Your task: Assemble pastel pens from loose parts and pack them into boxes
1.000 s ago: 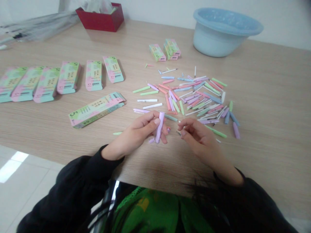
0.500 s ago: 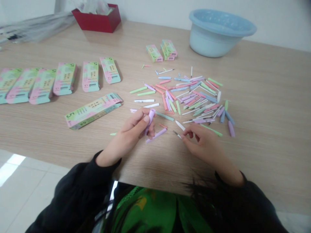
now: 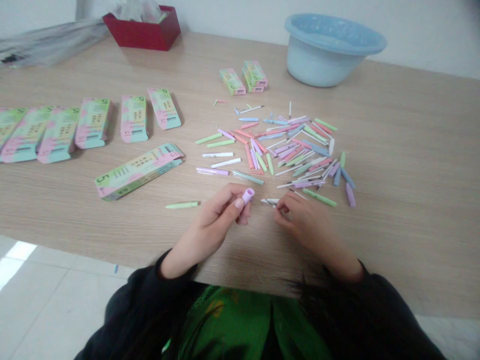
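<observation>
My left hand (image 3: pixel 221 212) is closed around a purple pen barrel (image 3: pixel 247 195), whose open end points up and to the right. My right hand (image 3: pixel 300 217) pinches a thin white refill (image 3: pixel 270 201) that lies level just right of the barrel's mouth. Both hands hover over the near edge of the wooden table (image 3: pixel 393 200). A scattered pile of pastel pen parts (image 3: pixel 292 150) lies beyond my hands. A green pen piece (image 3: pixel 183 204) rests alone to the left of my left hand.
A long pastel pen box (image 3: pixel 138 170) lies left of the pile, and a row of similar boxes (image 3: pixel 90 125) runs further left. Small boxes (image 3: pixel 243 77), a light blue basin (image 3: pixel 332 47) and a red box (image 3: pixel 142 27) stand at the back.
The loose purple piece that lay by my left hand is gone from view. My left hand has turned the barrel's open end toward my right hand, which lifted the white refill up to it.
</observation>
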Available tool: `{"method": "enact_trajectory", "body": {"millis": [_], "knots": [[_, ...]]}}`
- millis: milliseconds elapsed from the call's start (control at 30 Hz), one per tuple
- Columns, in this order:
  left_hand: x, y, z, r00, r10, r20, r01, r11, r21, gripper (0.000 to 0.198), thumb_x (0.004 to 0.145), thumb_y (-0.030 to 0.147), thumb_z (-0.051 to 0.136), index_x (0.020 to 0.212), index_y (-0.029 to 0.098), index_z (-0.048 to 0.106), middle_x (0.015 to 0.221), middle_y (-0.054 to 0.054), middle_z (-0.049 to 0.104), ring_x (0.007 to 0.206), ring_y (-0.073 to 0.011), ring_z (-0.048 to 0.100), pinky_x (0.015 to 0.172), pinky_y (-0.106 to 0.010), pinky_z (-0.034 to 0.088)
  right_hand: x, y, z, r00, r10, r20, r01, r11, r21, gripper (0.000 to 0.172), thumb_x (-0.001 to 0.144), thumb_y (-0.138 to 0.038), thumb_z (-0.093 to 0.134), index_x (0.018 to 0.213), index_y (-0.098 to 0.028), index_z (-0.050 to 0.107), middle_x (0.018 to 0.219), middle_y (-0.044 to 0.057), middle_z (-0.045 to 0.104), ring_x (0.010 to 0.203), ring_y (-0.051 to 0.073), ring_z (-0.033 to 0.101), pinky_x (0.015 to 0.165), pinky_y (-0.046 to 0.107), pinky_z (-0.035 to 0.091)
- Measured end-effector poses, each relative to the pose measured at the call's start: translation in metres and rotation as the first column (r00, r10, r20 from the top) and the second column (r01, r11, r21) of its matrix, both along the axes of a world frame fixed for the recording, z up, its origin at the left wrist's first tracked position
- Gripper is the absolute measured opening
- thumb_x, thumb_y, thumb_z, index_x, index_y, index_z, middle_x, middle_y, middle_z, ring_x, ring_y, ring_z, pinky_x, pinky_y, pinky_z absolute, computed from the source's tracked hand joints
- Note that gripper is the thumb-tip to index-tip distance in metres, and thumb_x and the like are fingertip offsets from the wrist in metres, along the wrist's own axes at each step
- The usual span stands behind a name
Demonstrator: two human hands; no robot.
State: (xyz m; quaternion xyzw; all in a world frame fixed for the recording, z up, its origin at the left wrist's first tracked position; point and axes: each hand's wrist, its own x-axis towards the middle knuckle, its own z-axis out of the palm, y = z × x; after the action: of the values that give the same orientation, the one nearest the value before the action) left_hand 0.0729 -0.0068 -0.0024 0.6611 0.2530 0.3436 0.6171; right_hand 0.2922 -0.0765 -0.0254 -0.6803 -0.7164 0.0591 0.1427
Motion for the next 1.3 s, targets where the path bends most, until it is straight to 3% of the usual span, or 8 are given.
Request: {"method": "enact_trajectory", "body": {"millis": [167,300,533,667,833,900,1033,1300], "knots": [[0.004,-0.004,-0.006,0.998,0.017,-0.064,-0.018,1.000,-0.011,0.018,0.107,0.029,0.046,0.108,0.017,0.060,0.080,0.002,0.056,0.074,-0.0129,0.054,0.074,-0.028,0.046,0.008,0.001,0.006,0.977,0.046,-0.208,-0.023,0.993,0.114,0.006,0.086,-0.017,0.060,0.081,-0.019,0.063,0.076,0.001,0.064,0.065,0.016,0.056,0.064,0.029,0.040],[0.005,-0.006,-0.006,0.994,0.010,-0.105,-0.008,1.000,0.021,0.020,0.107,0.028,0.045,0.111,0.017,0.061,0.083,0.001,0.057,0.075,-0.0122,0.054,0.075,-0.027,0.045,0.011,0.000,0.013,0.899,-0.023,-0.437,0.104,0.981,0.161,0.007,0.089,-0.024,0.064,0.086,-0.021,0.068,0.068,-0.002,0.063,0.056,0.013,0.051,0.055,0.027,0.038],[0.008,-0.009,-0.008,0.995,-0.025,-0.092,0.027,0.999,0.021,0.019,0.106,0.028,0.045,0.110,0.016,0.060,0.081,0.002,0.056,0.073,-0.0124,0.052,0.073,-0.028,0.044,0.005,0.003,0.019,0.636,-0.038,-0.771,0.281,0.942,0.185,0.016,0.089,-0.024,0.070,0.104,-0.022,0.072,0.082,0.002,0.076,0.076,0.017,0.070,0.070,0.031,0.054],[0.010,-0.010,-0.008,0.995,-0.026,-0.093,0.028,0.999,0.019,0.019,0.106,0.028,0.045,0.108,0.016,0.059,0.079,0.002,0.055,0.073,-0.0128,0.051,0.073,-0.028,0.042,0.000,0.007,0.022,0.531,-0.010,-0.847,0.330,0.923,0.196,0.016,0.088,-0.021,0.071,0.104,-0.022,0.075,0.081,0.000,0.074,0.069,0.014,0.065,0.063,0.028,0.053],[0.012,-0.010,-0.010,0.994,-0.046,-0.097,0.048,0.999,0.020,0.017,0.106,0.025,0.045,0.108,0.017,0.059,0.081,0.002,0.055,0.075,-0.0133,0.051,0.075,-0.029,0.041,-0.012,0.014,0.034,0.225,0.180,-0.957,0.333,0.909,0.250,0.013,0.094,-0.021,0.067,0.102,-0.027,0.075,0.082,-0.002,0.069,0.063,0.009,0.056,0.058,0.022,0.049],[0.012,-0.010,-0.011,0.994,-0.056,-0.095,0.058,0.998,0.021,0.016,0.106,0.025,0.044,0.109,0.017,0.059,0.081,0.002,0.055,0.076,-0.0136,0.051,0.075,-0.029,0.041,-0.019,0.015,0.040,0.157,0.246,-0.957,0.336,0.897,0.286,0.010,0.094,-0.021,0.068,0.099,-0.027,0.074,0.082,-0.003,0.068,0.064,0.009,0.057,0.060,0.022,0.051],[0.012,-0.010,-0.012,0.994,-0.078,-0.082,0.081,0.996,0.036,0.017,0.106,0.024,0.043,0.108,0.017,0.058,0.081,0.002,0.054,0.076,-0.0135,0.051,0.074,-0.029,0.040,-0.031,0.014,0.047,0.131,0.296,-0.946,0.289,0.901,0.322,0.009,0.096,-0.021,0.065,0.099,-0.026,0.072,0.085,-0.002,0.067,0.067,0.010,0.058,0.064,0.023,0.053],[0.011,-0.009,-0.010,0.995,-0.062,-0.074,0.065,0.997,0.037,0.017,0.106,0.025,0.044,0.109,0.017,0.059,0.082,0.002,0.055,0.077,-0.0136,0.051,0.075,-0.028,0.041,-0.030,0.013,0.046,0.184,0.283,-0.941,0.276,0.904,0.326,0.008,0.098,-0.021,0.063,0.100,-0.026,0.070,0.089,-0.001,0.071,0.069,0.011,0.059,0.065,0.025,0.051]]}}
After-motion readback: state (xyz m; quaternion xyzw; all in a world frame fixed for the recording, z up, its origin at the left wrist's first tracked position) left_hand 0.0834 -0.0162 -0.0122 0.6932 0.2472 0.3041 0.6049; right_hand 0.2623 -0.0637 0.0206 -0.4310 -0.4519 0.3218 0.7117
